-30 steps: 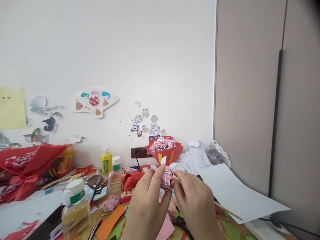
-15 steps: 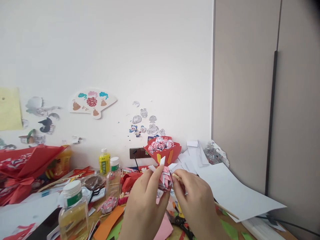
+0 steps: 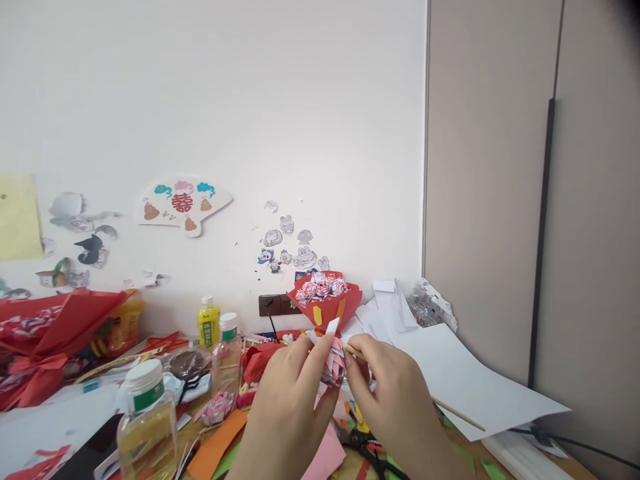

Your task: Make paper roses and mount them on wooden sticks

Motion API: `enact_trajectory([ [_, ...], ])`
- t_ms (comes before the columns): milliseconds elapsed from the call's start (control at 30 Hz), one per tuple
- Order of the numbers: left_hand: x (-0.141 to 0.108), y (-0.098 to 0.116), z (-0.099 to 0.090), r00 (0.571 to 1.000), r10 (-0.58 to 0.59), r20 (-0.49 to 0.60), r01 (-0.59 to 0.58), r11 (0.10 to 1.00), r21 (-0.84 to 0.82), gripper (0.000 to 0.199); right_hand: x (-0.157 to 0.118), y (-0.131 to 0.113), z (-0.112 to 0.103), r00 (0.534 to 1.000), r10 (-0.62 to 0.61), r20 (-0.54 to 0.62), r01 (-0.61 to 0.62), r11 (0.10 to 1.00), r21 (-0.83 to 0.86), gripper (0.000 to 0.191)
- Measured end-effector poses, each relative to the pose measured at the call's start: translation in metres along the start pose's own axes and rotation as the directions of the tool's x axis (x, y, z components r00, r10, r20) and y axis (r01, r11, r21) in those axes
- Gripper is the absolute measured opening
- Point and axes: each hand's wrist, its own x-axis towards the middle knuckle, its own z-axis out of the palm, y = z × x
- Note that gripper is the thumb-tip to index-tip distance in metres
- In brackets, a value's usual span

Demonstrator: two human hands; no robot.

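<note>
In the head view, my left hand (image 3: 295, 400) is closed around a pink and white folded paper flower (image 3: 334, 365), with a white paper strip sticking up past the fingertips. My right hand (image 3: 393, 393) pinches a thin wooden stick (image 3: 459, 415) that runs behind the hand and out to the lower right. The stick's near end shows by my right fingertips, close to the flower's side; whether it touches the petals is hard to tell. Below my hands lie black-handled scissors (image 3: 373, 457) and a pink paper sheet (image 3: 327, 453). Another pink paper flower (image 3: 217, 408) rests left of my left hand.
A red-wrapped bouquet (image 3: 325, 297) stands against the wall. Clear bottles (image 3: 147, 420) and a yellow-labelled bottle (image 3: 209, 323) are on the left, near a larger red bouquet (image 3: 40, 347). White paper (image 3: 480, 380) covers the right side. Orange paper (image 3: 220, 447) lies in front.
The flower has turned in my left fingers, and its upright white strip now leans right. The stick's far end has shifted slightly rightward. Both hands stay close together.
</note>
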Motion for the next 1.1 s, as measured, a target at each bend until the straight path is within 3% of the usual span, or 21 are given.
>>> enact_trajectory([
  [167,-0.001,0.001,-0.002,1.000,0.004,0.020,-0.003,1.000,-0.029,0.043,0.000,0.000,-0.003,0.980,0.141,0.143,-0.159,0.980,0.120,0.017],
  [367,-0.002,0.001,-0.004,0.998,-0.022,0.057,0.027,0.995,-0.092,0.042,0.003,0.004,-0.008,0.948,0.204,0.246,-0.263,0.936,0.235,0.015],
  [567,0.001,0.001,-0.006,1.000,-0.014,0.009,0.014,0.999,-0.038,0.043,0.001,0.001,-0.005,0.983,0.128,0.128,-0.136,0.989,0.050,0.018],
  [833,0.005,0.004,-0.010,0.999,0.036,-0.009,-0.036,0.999,-0.020,0.041,-0.003,-0.002,-0.004,0.998,-0.053,0.029,0.056,0.991,-0.122,0.022],
  [967,0.003,0.004,-0.011,0.999,0.039,-0.007,-0.039,0.999,-0.022,0.041,-0.004,-0.001,-0.004,0.996,-0.087,-0.033,0.079,0.981,-0.179,0.022],
  [1100,0.004,0.004,-0.012,0.999,0.032,0.006,-0.032,0.999,-0.026,0.042,-0.004,0.000,-0.004,0.996,-0.085,-0.002,0.083,0.978,-0.192,0.024],
])
